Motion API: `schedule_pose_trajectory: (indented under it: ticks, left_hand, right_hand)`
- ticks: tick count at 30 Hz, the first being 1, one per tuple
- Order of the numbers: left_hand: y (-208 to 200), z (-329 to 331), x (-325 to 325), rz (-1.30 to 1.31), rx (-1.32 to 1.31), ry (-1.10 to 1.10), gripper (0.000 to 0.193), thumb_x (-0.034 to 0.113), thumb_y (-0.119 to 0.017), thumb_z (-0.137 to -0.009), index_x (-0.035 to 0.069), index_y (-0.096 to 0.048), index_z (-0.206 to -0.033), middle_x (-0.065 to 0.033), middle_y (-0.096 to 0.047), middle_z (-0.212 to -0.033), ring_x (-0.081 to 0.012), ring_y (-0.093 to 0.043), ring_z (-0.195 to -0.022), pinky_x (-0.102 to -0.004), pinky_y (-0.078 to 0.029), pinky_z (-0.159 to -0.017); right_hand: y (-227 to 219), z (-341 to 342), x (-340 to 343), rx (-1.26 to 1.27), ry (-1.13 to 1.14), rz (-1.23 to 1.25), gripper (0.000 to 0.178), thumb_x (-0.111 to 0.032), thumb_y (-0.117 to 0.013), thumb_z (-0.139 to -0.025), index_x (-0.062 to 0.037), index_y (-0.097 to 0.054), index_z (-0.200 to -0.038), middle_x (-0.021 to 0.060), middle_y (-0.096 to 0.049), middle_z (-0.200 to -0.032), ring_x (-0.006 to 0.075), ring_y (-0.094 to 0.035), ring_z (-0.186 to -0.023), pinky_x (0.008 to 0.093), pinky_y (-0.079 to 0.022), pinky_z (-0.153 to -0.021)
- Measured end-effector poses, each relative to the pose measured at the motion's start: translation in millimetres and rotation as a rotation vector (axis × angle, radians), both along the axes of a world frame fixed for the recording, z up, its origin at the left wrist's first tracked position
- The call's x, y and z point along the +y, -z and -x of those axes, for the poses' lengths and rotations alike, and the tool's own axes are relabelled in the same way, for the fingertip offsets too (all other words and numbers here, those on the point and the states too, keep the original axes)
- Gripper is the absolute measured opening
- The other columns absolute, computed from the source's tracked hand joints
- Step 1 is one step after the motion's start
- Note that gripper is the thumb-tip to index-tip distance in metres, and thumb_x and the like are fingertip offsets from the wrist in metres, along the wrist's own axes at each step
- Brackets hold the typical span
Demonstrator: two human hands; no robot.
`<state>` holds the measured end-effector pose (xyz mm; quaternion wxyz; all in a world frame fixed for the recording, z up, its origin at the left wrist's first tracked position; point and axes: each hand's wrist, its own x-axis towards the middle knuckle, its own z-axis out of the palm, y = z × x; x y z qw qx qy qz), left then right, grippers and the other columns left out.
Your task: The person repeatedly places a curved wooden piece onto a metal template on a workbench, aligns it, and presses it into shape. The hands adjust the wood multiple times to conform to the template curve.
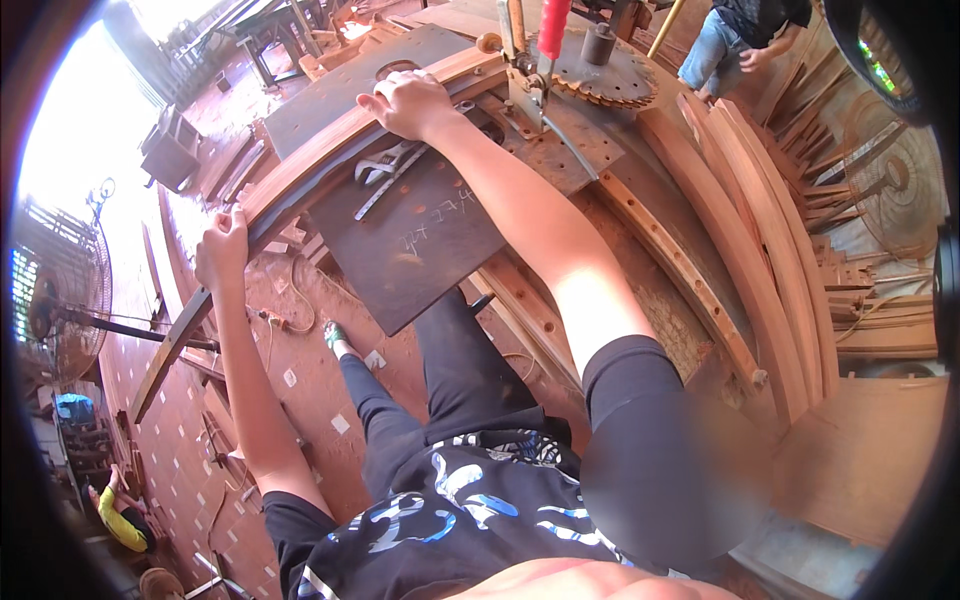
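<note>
A long reddish wooden board (325, 150) lies at a slant along the edge of a metal machine table. My left hand (222, 248) is closed around its near-left end, thumb on top. My right hand (408, 104) presses over the board farther along, fingers curled over it and partly hidden. Under the board runs a dark curved strip (172, 350), which sticks out past my left hand toward the floor. On the dark metal plate (420, 250) nearer me lie an adjustable wrench (378, 165) and a flat metal bar (390, 182).
A toothed circular saw blade (610, 75) lies beyond my right arm, near a red-handled clamp (552, 30). Long curved timbers (745, 230) are stacked at the right. A standing fan (65, 300) is at left. Another person (735, 45) stands at the far right; someone in yellow (125, 518) is lower left.
</note>
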<state>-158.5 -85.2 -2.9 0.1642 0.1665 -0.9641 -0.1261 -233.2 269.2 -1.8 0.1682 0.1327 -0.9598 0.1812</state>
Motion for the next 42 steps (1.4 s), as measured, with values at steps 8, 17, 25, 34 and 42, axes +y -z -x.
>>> schedule_pose_trajectory:
  ticks: [8, 17, 25, 34, 42]
  left_hand:
    - [-6, -57, 13, -0.013, 0.043, 0.057, 0.038, 0.049, -0.057, -0.1, 0.02, -0.078, -0.112, -0.0115, -0.078, -0.099, -0.035, -0.074, -0.094, -0.0485, -0.055, -0.084]
    - [-22, -136, 39, -0.064, 0.01, 0.083, 0.033, 0.045, -0.061, -0.099, 0.019, -0.077, -0.112, -0.0096, -0.077, -0.1, -0.0313, -0.073, -0.097, -0.0441, -0.055, -0.085]
    - [-33, -180, 51, -0.161, -0.009, 0.163, 0.035, 0.043, -0.064, -0.098, 0.013, -0.076, -0.111, -0.0083, -0.075, -0.105, -0.0285, -0.071, -0.099, -0.0404, -0.054, -0.088]
    - [-41, -200, 53, -0.205, 0.03, 0.185, 0.034, 0.041, -0.067, -0.096, 0.013, -0.076, -0.112, -0.0057, -0.075, -0.109, -0.0277, -0.07, -0.104, -0.0396, -0.055, -0.09]
    - [-41, -191, 61, -0.161, 0.121, 0.253, 0.03, 0.039, -0.069, -0.094, 0.012, -0.077, -0.107, -0.008, -0.076, -0.106, -0.029, -0.072, -0.1, -0.0403, -0.055, -0.088]
  right_hand:
    - [-7, -47, 7, 0.029, 0.048, -0.052, 0.069, -0.065, -0.039, -0.106, -0.0056, -0.074, -0.112, 0.0168, -0.068, -0.128, 0.0314, -0.061, -0.126, 0.0439, -0.04, -0.112]
    - [-15, -133, 47, 0.02, -0.077, 0.027, 0.065, -0.063, -0.038, -0.107, -0.0104, -0.072, -0.122, 0.0149, -0.066, -0.132, 0.0322, -0.057, -0.13, 0.0462, -0.037, -0.118]
    - [-4, -175, 58, 0.087, -0.023, -0.078, 0.063, -0.059, -0.044, -0.107, -0.0078, -0.066, -0.135, 0.0151, -0.062, -0.143, 0.0334, -0.05, -0.141, 0.0473, -0.032, -0.123]
    - [-18, -195, 59, 0.058, 0.0, -0.007, 0.058, -0.053, -0.056, -0.103, -0.0044, -0.067, -0.133, 0.0175, -0.064, -0.139, 0.0337, -0.053, -0.137, 0.0449, -0.035, -0.122]
    - [-27, -198, 65, -0.007, 0.076, -0.031, 0.061, -0.054, -0.054, -0.104, -0.0046, -0.063, -0.139, 0.0179, -0.057, -0.149, 0.0333, -0.047, -0.145, 0.0452, -0.032, -0.123]
